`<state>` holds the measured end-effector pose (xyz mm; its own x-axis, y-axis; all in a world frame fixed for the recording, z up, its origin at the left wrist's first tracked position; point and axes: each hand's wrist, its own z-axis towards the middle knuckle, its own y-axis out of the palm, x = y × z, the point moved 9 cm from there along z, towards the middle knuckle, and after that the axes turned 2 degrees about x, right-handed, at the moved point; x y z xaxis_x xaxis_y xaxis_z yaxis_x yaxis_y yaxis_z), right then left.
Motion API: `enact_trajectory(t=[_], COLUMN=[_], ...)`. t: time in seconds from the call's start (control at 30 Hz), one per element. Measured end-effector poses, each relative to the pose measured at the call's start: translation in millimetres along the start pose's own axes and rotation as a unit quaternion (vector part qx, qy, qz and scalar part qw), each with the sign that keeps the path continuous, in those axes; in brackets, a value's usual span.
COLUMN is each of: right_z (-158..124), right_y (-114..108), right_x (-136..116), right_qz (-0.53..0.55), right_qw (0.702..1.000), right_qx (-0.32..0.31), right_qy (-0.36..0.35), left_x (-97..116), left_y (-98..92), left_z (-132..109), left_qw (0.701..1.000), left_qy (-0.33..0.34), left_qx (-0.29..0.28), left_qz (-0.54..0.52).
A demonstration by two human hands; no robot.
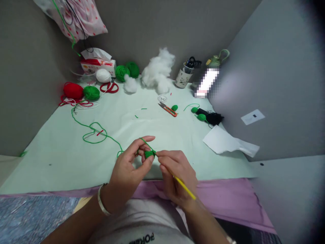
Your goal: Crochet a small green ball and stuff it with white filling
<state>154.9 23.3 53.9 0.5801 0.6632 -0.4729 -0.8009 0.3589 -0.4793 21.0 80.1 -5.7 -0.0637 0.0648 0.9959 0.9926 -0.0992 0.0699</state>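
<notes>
My left hand (132, 166) pinches a small green crochet piece (149, 154) between thumb and fingers, with green yarn looped over the raised index finger. My right hand (175, 176) grips a yellow crochet hook (185, 188), its tip at the green piece. The green yarn strand (95, 130) trails left across the pale green table cover (63, 159) to a green yarn ball (91, 92).
At the back lie a red yarn ball (73, 90), two more green balls (127, 71), a white ball (103, 75), white stuffing (158, 73), a tissue box (98, 64), red scissors (109, 87), orange snips (168, 109), small green pieces (198, 113), a cup (183, 78) and white paper (225, 142).
</notes>
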Motion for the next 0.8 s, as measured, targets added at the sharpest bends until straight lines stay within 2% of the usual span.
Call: enact_trajectory(t=[0.07,0.13,0.2,0.27,0.37,0.57,0.67,0.8], right_z=[-6,-8,-5,-1,2,-4,-8,-10], right_y=[2,2,-3,-10,-16,2,1,0], right_x=[-2,2,12,25,36,57,62,62], right_qz=[-0.062,-0.05,0.031,0.116,0.214,0.381,0.398,0.402], right_qw=[0.997,0.997,0.998,0.986,0.957,0.879,0.862,0.856], right_qx=[0.023,0.041,0.053,0.078,0.111,0.113,0.141,0.154], right_qy=[-0.038,-0.039,0.012,0.086,0.159,0.261,0.279,0.287], left_x=[-5,-13,-20,-22,-17,-10,-12,-14], left_y=[5.3,15.1,22.3,22.6,20.9,23.7,22.4,20.5], left_z=[0,-1,-3,-3,-1,-2,-1,-1], left_qw=[0.998,0.981,0.951,0.935,0.941,0.951,0.951,0.951], left_qy=[-0.027,-0.09,-0.155,-0.182,-0.163,-0.131,-0.135,-0.143], left_qx=[-0.024,-0.073,-0.107,-0.11,-0.111,-0.12,-0.117,-0.108], left_qz=[-0.058,-0.158,-0.245,-0.282,-0.275,-0.251,-0.253,-0.254])
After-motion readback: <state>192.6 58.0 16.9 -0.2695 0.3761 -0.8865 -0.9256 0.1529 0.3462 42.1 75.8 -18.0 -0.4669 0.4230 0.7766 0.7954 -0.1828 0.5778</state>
